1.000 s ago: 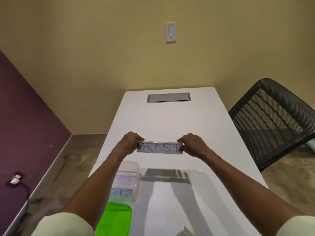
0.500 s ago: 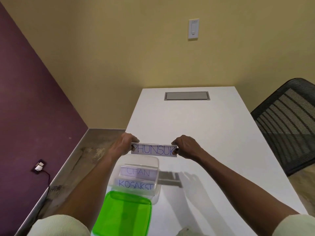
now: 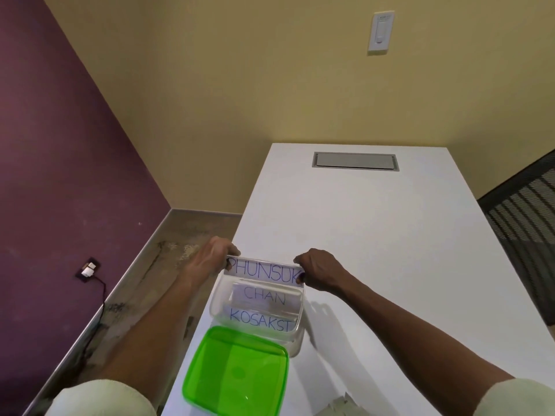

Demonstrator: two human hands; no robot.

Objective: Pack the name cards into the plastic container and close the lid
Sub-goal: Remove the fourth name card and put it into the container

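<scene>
Both hands are pinched on the PHUNSUK name card (image 3: 264,271), left hand (image 3: 213,257) on one end, right hand (image 3: 319,270) on the other, holding it over the far rim of the clear plastic container (image 3: 295,340). CHAN card (image 3: 265,297) and KOSAKST card (image 3: 260,318) sit inside. The green lid (image 3: 235,373) lies on the white table (image 3: 360,223), overlapping the container's near edge.
</scene>
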